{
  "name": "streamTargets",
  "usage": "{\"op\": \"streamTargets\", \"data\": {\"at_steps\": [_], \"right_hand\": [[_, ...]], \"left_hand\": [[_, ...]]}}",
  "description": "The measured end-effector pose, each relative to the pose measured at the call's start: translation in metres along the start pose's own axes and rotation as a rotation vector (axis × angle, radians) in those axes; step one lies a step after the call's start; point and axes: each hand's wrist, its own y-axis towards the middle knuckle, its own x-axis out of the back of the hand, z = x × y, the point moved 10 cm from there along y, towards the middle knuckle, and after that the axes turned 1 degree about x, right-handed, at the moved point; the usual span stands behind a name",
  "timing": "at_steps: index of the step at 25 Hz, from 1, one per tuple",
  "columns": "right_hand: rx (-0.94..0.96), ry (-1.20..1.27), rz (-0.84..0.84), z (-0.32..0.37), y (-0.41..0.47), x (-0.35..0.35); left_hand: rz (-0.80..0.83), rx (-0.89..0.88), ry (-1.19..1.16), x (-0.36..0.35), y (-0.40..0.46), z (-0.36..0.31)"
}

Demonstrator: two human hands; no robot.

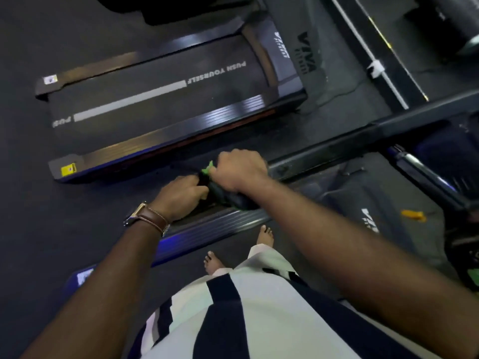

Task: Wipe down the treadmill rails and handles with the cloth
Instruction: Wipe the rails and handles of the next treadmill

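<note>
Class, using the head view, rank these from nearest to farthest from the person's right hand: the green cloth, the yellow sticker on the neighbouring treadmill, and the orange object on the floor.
1. Green cloth: in the right hand grip.
2. Yellow sticker: far left, on the treadmill's corner.
3. Orange object: far right, on the floor.

Green cloth [208, 169], brown watch strap [153, 219], navy-and-white striped shirt [259, 320], black treadmill belt [155, 99].

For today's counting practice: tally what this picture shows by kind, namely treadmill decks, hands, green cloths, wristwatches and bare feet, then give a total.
Treadmill decks: 2, the far treadmill and the near treadmill
Hands: 2, left hand, right hand
Green cloths: 1, the cloth
Wristwatches: 1, the watch
Bare feet: 2, one foot, other foot
Total: 8
</note>
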Motion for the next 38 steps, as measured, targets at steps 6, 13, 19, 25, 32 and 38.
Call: {"op": "streamTargets", "data": {"at_steps": [6,13,19,25,32,38], "right_hand": [[0.196,0.048,-0.819,-0.042,-0.088,0.01],[-0.097,0.379,-0.87,-0.019,-0.104,-0.06],[-0.652,1.435,-0.612,-0.056,-0.084,-0.093],[-0.93,2.294,-0.737,-0.046,-0.088,-0.129],[-0.818,1.845,-1.112,-0.066,-0.092,-0.095],[-1.065,1.72,-1.065,-0.121,-0.095,-0.099]], "left_hand": [[0.209,-0.163,-0.769,-0.008,-0.007,-0.049],[0.366,-0.133,-0.634,-0.028,0.008,-0.068],[0.392,-0.269,-0.447,-0.047,0.021,-0.103],[0.382,-0.098,-0.74,-0.047,0.027,-0.08],[0.44,-0.127,-0.563,-0.063,0.035,-0.089],[0.402,-0.114,-0.475,-0.061,0.043,-0.081]]}}
